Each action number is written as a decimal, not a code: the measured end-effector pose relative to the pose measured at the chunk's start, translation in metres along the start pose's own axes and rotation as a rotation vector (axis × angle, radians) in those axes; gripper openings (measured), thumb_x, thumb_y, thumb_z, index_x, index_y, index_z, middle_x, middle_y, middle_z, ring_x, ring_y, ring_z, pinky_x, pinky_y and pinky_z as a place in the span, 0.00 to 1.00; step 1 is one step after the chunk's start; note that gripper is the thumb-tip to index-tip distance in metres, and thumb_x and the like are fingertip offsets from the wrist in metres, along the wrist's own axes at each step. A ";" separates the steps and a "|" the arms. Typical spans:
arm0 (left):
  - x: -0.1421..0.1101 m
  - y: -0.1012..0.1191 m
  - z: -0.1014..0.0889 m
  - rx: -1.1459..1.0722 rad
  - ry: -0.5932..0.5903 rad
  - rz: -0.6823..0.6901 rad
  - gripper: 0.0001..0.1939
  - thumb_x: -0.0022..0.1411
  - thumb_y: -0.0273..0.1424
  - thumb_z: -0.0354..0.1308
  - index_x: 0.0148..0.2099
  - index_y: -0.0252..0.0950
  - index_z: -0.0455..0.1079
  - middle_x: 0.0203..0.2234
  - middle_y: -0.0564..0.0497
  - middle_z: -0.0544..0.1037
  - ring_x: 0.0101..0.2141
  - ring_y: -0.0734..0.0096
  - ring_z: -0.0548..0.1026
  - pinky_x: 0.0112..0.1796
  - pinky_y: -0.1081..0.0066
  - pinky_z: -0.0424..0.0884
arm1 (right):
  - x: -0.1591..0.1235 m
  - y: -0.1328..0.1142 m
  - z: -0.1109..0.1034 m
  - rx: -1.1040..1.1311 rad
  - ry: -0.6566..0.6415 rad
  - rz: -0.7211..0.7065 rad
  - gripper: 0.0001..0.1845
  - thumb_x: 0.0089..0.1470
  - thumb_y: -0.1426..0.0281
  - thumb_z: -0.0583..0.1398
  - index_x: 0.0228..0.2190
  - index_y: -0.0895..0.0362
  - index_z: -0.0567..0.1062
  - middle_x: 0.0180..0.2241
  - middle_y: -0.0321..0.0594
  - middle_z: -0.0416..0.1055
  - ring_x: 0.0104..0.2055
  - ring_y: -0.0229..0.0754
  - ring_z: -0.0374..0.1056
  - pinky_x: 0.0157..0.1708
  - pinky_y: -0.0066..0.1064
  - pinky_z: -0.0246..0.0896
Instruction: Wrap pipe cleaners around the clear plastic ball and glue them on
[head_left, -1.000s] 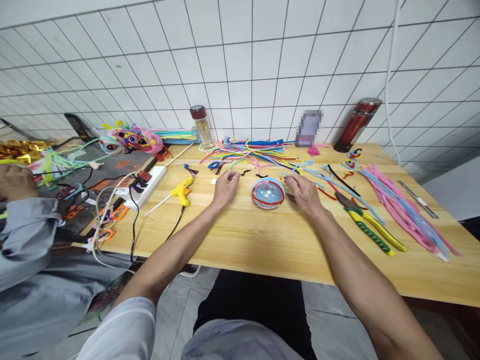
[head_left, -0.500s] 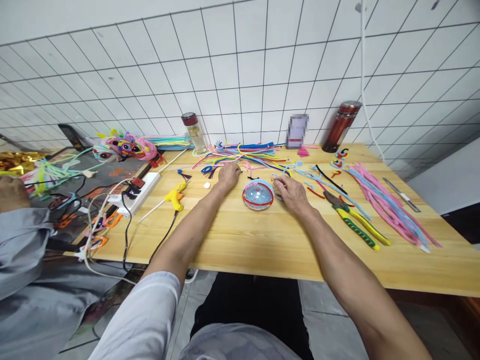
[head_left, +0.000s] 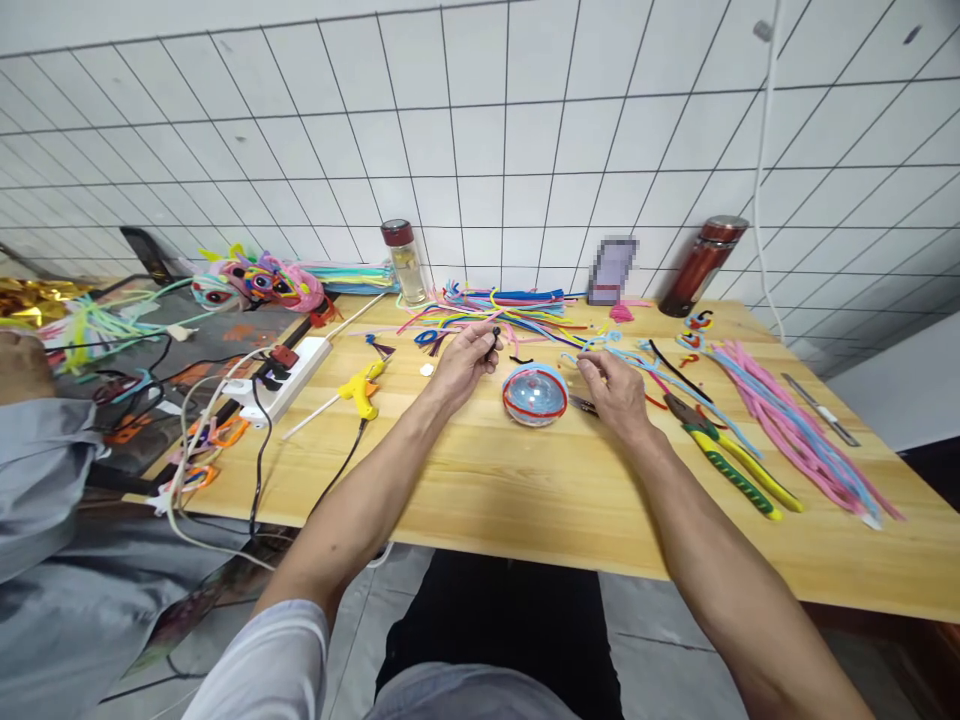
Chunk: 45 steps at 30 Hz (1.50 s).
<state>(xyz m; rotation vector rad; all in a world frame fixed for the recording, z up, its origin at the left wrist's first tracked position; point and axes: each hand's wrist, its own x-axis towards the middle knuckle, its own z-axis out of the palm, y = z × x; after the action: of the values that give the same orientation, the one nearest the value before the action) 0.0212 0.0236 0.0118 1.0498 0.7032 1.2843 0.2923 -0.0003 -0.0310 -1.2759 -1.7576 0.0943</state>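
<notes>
My left hand is raised a little over the table, with thumb and fingers closed on a short black pipe cleaner piece. Another black pipe cleaner piece lies just behind the clear plastic ball, which has red and light blue bands around it. To the right of the ball, my right hand has its fingers curled. Dark pointed blades, apparently scissors, stick out from under its palm; their handles are hidden. A light blue pipe cleaner end shows by its fingertips.
Several loose pipe cleaners are heaped behind my hands. Pliers, a pink bundle and a knife lie right. A yellow glue gun and power strip are left. A co-worker's hand shows far left.
My left hand has reached forward to the table, picked up a black pipe cleaner piece and drawn back with it. My right hand has stayed beside the ball; the view has shifted slightly.
</notes>
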 end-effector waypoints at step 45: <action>-0.036 -0.013 0.034 0.160 -0.208 0.072 0.26 0.51 0.42 0.78 0.49 0.37 0.79 0.38 0.49 0.82 0.39 0.69 0.80 0.41 0.71 0.75 | -0.010 -0.055 -0.012 0.028 0.058 -0.444 0.07 0.68 0.69 0.62 0.44 0.49 0.80 0.38 0.41 0.83 0.40 0.45 0.79 0.41 0.38 0.75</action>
<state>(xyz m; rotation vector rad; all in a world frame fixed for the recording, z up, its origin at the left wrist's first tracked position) 0.0502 -0.0187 0.0082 1.3289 0.6213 1.1731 0.2617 -0.0380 -0.0008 -0.8349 -1.9388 -0.1703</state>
